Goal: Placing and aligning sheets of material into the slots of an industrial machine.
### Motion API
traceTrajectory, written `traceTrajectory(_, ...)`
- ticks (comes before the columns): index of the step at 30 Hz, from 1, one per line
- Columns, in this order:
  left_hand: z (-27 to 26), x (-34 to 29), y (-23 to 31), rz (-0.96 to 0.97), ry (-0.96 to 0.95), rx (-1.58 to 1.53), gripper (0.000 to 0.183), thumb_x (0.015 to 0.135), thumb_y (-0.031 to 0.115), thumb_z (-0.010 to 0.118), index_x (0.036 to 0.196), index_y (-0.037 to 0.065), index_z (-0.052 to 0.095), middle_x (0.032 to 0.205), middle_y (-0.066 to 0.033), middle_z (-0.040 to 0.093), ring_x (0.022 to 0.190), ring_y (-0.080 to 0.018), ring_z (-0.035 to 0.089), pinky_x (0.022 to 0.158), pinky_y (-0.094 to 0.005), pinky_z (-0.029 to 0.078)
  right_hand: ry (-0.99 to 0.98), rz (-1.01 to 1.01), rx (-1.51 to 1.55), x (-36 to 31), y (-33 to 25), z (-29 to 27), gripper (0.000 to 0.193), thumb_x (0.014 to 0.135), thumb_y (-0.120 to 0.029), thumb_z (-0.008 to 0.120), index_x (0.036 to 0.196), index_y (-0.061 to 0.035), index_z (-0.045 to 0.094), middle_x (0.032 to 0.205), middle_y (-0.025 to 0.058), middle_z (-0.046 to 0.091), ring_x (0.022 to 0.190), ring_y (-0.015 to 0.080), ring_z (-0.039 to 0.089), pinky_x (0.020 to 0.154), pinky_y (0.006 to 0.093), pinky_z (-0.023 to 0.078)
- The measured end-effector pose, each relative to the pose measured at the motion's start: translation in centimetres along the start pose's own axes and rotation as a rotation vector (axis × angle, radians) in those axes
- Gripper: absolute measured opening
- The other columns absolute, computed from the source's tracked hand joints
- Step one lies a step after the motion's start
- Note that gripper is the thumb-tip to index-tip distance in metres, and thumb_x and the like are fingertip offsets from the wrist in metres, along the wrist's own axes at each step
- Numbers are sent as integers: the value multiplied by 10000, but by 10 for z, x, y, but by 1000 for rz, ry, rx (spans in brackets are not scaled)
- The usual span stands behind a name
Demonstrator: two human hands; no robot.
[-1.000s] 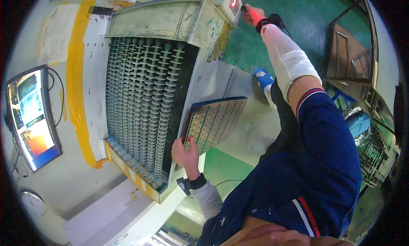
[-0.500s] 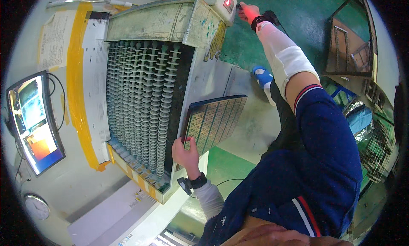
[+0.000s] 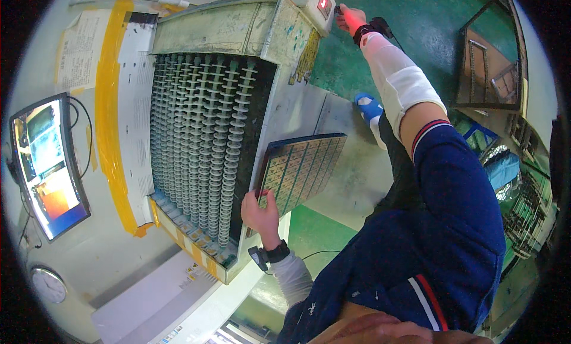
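Head view: green floor (image 3: 452, 40), grey roller conveyor (image 3: 202, 141), wall monitor (image 3: 47, 165).

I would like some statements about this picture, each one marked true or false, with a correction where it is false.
1. The left hand holds a gridded panel by its lower corner. True.
2. The right hand rests on the panel too. False: it reaches up to the small control box with a red display at the machine's top corner.
3. The machine shows rows of ribbed rollers in its opening. True.
4. The monitor at the left is dark. False: its screen is lit with coloured images.
5. A round dial sits below the monitor. True.
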State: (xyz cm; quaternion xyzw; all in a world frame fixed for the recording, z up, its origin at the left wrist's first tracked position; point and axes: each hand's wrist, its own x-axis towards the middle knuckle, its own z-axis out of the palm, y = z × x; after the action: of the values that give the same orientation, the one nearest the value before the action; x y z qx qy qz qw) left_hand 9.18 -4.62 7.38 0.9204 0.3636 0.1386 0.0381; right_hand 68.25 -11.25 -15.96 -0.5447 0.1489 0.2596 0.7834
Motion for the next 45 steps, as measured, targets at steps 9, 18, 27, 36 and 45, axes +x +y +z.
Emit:
traceTrajectory(9,1,0,-1,1,9,8,258,812,270,862,895,112,676,852,-60,697,816,-325,676,699,-460,501,8,-6,-21,0,-1,3,338,1033,-372,680,1068,-36,667,903,109,704,644,178,621,556,333,494)
traceTrajectory(18,2,0,-2,13,1,4,253,814,256,858,908,102,681,859,-66,702,818,-329,677,699,-454,501,-5,-19,8,0,-1,4,348,1042,-358,667,1066,-11,658,868,116,692,608,178,600,534,322,477)
traceTrajectory(27,3,-1,-2,9,20,-24,243,810,249,859,912,111,687,865,-69,703,813,-333,676,698,-450,500,36,-46,5,0,1,6,342,1038,-342,674,1005,-2,658,853,118,693,593,176,595,523,317,471)
traceTrajectory(36,2,0,-1,12,17,-2,244,813,258,856,892,112,678,846,-77,687,800,-338,669,687,-455,492,60,-46,-39,0,2,5,374,1025,-387,684,1064,-15,685,896,119,727,644,193,648,572,338,520)
traceTrajectory(45,4,-2,-6,32,22,-23,250,814,270,851,896,114,675,844,-68,679,798,-331,671,690,-456,497,45,-194,-725,25,18,-15,278,986,-316,677,1058,-49,709,876,105,758,754,248,745,600,374,551)
